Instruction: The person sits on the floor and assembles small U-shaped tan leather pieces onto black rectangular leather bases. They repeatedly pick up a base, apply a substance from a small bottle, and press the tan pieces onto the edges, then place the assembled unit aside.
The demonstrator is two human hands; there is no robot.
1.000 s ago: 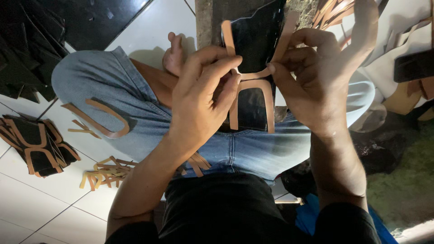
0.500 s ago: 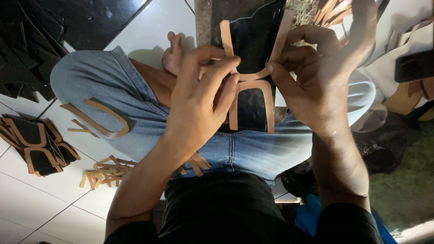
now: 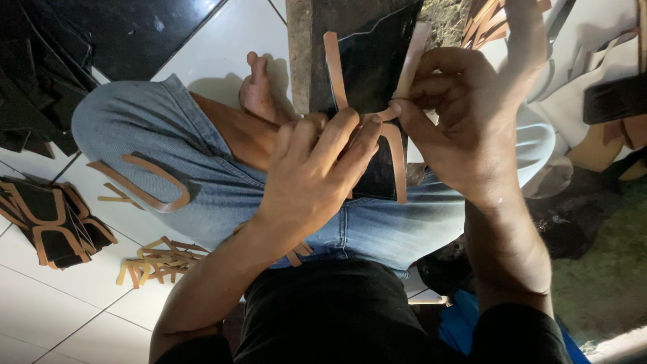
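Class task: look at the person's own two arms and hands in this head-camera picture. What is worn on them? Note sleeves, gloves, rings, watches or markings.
Both hands are bare: the left hand and the right hand show no gloves, rings or watch. The forearms are uncovered too. Short black sleeves begin only near the bottom edge, part of a black shirt. No markings can be made out.

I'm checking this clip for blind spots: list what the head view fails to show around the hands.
- Head view: the black sheet with tan strip trim is partly covered by the left hand; its lower edge is hidden.
- The right hand has fingertips cut off by the top edge.
- The tan strip offcuts on the white tiled floor are too small to make out.
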